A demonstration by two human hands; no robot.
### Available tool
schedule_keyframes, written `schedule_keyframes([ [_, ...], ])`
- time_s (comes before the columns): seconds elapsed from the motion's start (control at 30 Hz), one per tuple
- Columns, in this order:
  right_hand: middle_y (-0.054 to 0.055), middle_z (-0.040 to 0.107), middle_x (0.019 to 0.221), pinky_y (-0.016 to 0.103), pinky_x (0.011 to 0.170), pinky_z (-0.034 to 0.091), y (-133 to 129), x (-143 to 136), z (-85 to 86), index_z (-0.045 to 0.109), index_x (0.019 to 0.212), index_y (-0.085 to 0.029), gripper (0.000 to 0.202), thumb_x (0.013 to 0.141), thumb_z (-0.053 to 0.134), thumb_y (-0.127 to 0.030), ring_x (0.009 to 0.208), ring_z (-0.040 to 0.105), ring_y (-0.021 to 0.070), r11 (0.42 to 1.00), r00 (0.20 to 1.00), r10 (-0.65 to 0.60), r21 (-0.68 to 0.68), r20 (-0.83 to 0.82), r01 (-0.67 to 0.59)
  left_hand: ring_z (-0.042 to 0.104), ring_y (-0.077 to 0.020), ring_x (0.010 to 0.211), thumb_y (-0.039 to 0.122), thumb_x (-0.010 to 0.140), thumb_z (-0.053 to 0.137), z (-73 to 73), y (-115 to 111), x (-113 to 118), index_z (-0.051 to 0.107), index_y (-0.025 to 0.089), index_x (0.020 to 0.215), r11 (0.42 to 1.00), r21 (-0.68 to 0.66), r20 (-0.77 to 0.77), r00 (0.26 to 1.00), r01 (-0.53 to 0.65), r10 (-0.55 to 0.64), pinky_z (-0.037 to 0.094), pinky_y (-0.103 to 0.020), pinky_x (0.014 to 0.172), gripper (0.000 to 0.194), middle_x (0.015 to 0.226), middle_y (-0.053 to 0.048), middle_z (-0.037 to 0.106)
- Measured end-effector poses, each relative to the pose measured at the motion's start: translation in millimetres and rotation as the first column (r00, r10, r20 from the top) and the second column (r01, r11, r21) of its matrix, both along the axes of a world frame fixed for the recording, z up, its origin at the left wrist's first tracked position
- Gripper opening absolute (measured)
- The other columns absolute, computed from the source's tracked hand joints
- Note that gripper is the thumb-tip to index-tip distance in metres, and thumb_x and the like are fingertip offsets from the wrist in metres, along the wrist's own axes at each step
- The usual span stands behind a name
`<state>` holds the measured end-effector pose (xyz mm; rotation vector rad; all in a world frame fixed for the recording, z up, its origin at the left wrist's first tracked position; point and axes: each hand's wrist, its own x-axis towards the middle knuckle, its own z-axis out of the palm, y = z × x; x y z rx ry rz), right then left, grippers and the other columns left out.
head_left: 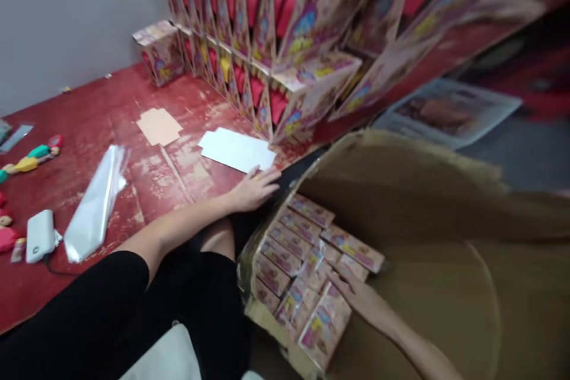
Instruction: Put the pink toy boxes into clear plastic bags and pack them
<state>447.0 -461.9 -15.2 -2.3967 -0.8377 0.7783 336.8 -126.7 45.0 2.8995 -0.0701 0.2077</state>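
My left hand [255, 191] rests at the edge of the red table [129, 92], fingers apart, holding nothing. Just beyond its fingers lies a flat white card [236, 149]. My right hand [350, 291] reaches down into a big brown cardboard box [427, 190] and touches the printed small boxes inside. Its fingers are blurred, and whether they grip one of them cannot be made out. Several of these boxes [327, 323] lie in rows at the left side of the carton, pink and purple with a clear wrap.
Stacked display boxes [303, 92] with pink items stand along the table's back. A peach card [159, 126], clear plastic bags [95, 208], a white power bank [40, 236] with a cable and colourful toys [27, 163] lie further left.
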Motion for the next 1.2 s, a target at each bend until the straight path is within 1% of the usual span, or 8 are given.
schedule_keyframes([
  [0.2, 0.012, 0.068, 0.134, 0.056, 0.116, 0.047, -27.8, -13.9, 56.3, 0.064, 0.124, -0.029, 0.075, 0.068, 0.053, -0.078, 0.129, 0.062, 0.0408, 0.946, 0.959, -0.271, 0.209, 0.085, 0.249, 0.049, -0.0314, 0.146, 0.04, 0.1, 0.05, 13.6, -7.7, -159.1, 0.067, 0.02, 0.127, 0.977, -0.182, 0.064, 0.99, -0.111, 0.124, 0.027, -0.061, 0.127, 0.037, 0.146, -0.015, 0.061],
  [0.3, 0.013, 0.064, 0.14, 0.053, 0.118, 0.047, 21.4, -31.8, 99.1, 0.054, 0.138, -0.028, 0.077, 0.076, 0.055, -0.074, 0.131, 0.061, 0.0382, 0.926, 0.968, -0.215, 0.34, 0.125, 0.162, 0.051, -0.0307, 0.143, 0.04, 0.101, 0.048, 20.9, 33.1, -236.8, 0.064, 0.021, 0.132, 0.905, -0.237, 0.068, 0.923, -0.354, 0.379, 0.033, -0.059, 0.125, 0.039, 0.147, -0.014, 0.06],
  [0.4, 0.015, 0.059, 0.144, 0.049, 0.119, 0.045, 119.7, -30.5, 147.3, 0.046, 0.148, -0.025, 0.079, 0.082, 0.057, -0.068, 0.133, 0.059, 0.0343, 0.907, 0.97, -0.06, 0.419, 0.235, -0.045, 0.052, -0.0321, 0.142, 0.038, 0.099, 0.049, 26.2, 89.1, -276.5, 0.061, 0.016, 0.134, 0.75, -0.293, 0.071, 0.768, -0.593, 0.636, 0.041, -0.055, 0.121, 0.043, 0.149, -0.018, 0.057],
  [0.5, 0.025, 0.048, 0.148, 0.05, 0.108, 0.051, 233.5, 6.9, 185.4, 0.028, 0.158, -0.01, 0.096, 0.085, 0.054, -0.066, 0.131, 0.057, 0.0358, 0.903, 0.905, -0.119, 0.424, 0.409, -0.073, 0.054, -0.0315, 0.14, 0.041, 0.099, 0.048, 23.2, 124.9, -280.5, 0.059, 0.013, 0.136, 0.648, -0.372, 0.077, 0.673, -0.665, 0.735, 0.044, -0.051, 0.119, 0.047, 0.148, -0.018, 0.057],
  [0.6, 0.033, 0.032, 0.156, 0.054, 0.112, 0.042, 319.1, 62.8, 202.6, 0.03, 0.157, -0.002, 0.094, 0.085, 0.058, -0.056, 0.145, 0.039, 0.0411, 0.959, 0.793, -0.145, 0.281, 0.592, -0.034, 0.053, -0.0303, 0.141, 0.045, 0.1, 0.046, 14.8, 126.0, -270.5, 0.057, 0.015, 0.138, 0.622, -0.465, 0.065, 0.677, -0.629, 0.733, 0.042, -0.051, 0.121, 0.05, 0.15, -0.017, 0.055],
  [0.8, 0.034, 0.056, 0.129, 0.052, 0.097, 0.047, 359.1, 100.0, 197.6, 0.05, 0.147, -0.003, 0.059, 0.093, 0.043, -0.026, 0.114, 0.062, 0.0414, 0.992, 0.735, -0.091, 0.126, 0.672, 0.007, 0.052, -0.0297, 0.143, 0.05, 0.102, 0.047, 13.4, 96.3, -251.2, 0.058, 0.019, 0.141, 0.573, -0.645, 0.055, 0.718, -0.505, 0.694, 0.044, -0.052, 0.12, 0.051, 0.154, -0.016, 0.051],
  [1.03, 0.034, 0.056, 0.128, 0.049, 0.082, 0.049, 337.0, 6.2, 206.3, 0.047, 0.15, -0.005, 0.06, 0.095, 0.042, -0.03, 0.099, 0.065, 0.04, 0.994, 0.649, 0.106, -0.063, 0.753, -0.09, 0.052, -0.0287, 0.142, 0.042, 0.102, 0.049, 28.0, 83.5, -211.5, 0.06, 0.018, 0.139, 0.662, -0.613, 0.15, 0.76, -0.43, 0.632, 0.044, -0.051, 0.12, 0.045, 0.148, -0.017, 0.057],
  [1.2, 0.035, 0.055, 0.126, 0.048, 0.075, 0.048, 325.0, -119.4, 220.9, 0.044, 0.152, -0.006, 0.073, 0.098, 0.043, -0.055, 0.088, 0.065, 0.0367, 0.944, 0.6, 0.294, -0.127, 0.744, -0.305, 0.03, -0.0381, 0.156, 0.054, 0.095, 0.059, 16.9, 66.0, -223.0, 0.048, 0.013, 0.15, 0.799, -0.227, 0.004, 0.819, -0.557, 0.573, 0.024, -0.064, 0.127, 0.069, 0.162, -0.02, 0.042],
])
